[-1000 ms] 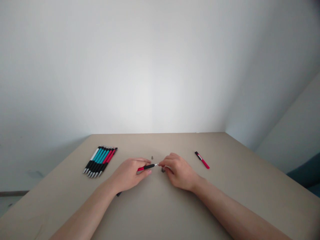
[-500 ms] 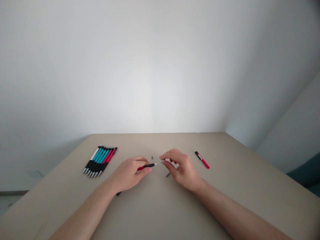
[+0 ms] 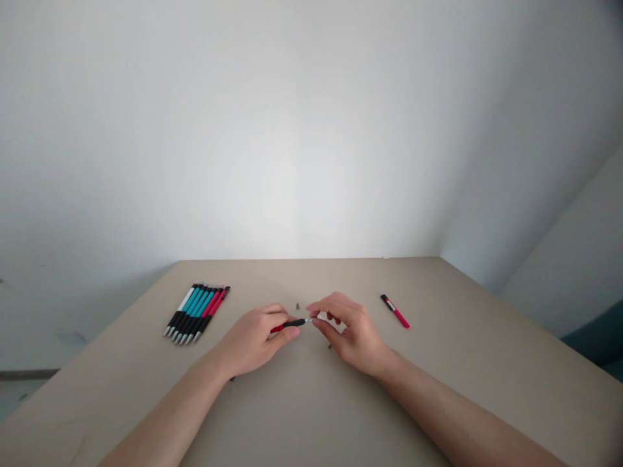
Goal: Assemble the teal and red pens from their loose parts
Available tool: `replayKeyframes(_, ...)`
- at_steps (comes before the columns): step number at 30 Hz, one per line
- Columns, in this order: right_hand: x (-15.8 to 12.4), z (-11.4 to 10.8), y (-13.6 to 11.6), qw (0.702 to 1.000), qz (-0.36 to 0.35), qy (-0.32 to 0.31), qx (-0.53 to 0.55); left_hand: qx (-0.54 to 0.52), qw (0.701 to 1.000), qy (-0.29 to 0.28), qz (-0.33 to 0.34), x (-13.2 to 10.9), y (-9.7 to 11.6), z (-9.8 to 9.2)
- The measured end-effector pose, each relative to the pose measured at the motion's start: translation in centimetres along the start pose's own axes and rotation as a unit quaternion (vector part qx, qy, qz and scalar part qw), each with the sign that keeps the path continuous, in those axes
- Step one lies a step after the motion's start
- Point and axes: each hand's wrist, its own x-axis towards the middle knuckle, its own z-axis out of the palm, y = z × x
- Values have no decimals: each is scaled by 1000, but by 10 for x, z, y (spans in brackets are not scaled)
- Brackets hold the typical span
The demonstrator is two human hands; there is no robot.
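Observation:
My left hand [image 3: 260,337] is closed round a red-and-black pen barrel [image 3: 293,323], its black end pointing right. At that end my right hand [image 3: 348,331] pinches a small silvery pen part [image 3: 309,320] between thumb and fingertips. The part meets or nearly meets the barrel; its exact form is too small to make out. A small grey cone-shaped piece [image 3: 297,305] sits on the table just beyond the hands. Partly covered by my right hand is a tiny dark piece [image 3: 329,346]. Another dark piece [image 3: 232,378] peeks out from under my left wrist.
On the left of the beige table [image 3: 302,415] several pens [image 3: 197,314] lie side by side, white, teal and red with black grips. A red-and-black pen part [image 3: 395,311] lies at the right. A white wall [image 3: 302,162] rises behind the table's far edge.
My right hand has moved slightly left, closer to the barrel's end, so the thin gap between them has shortened. My left hand keeps its hold on the barrel.

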Motion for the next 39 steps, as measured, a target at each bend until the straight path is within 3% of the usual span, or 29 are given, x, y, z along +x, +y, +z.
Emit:
replayKeyframes(8,5,0,-4,998,-50,-25,-40,21,1000,-1,-6,1,6,0)
replayKeyframes(29,3,2,0,995,-7,-57,-84,69,998,15,7,1,5,1)
replayKeyframes(39,5,1,-2,989,14,-101,-108,64,998,7,15,1,7,0)
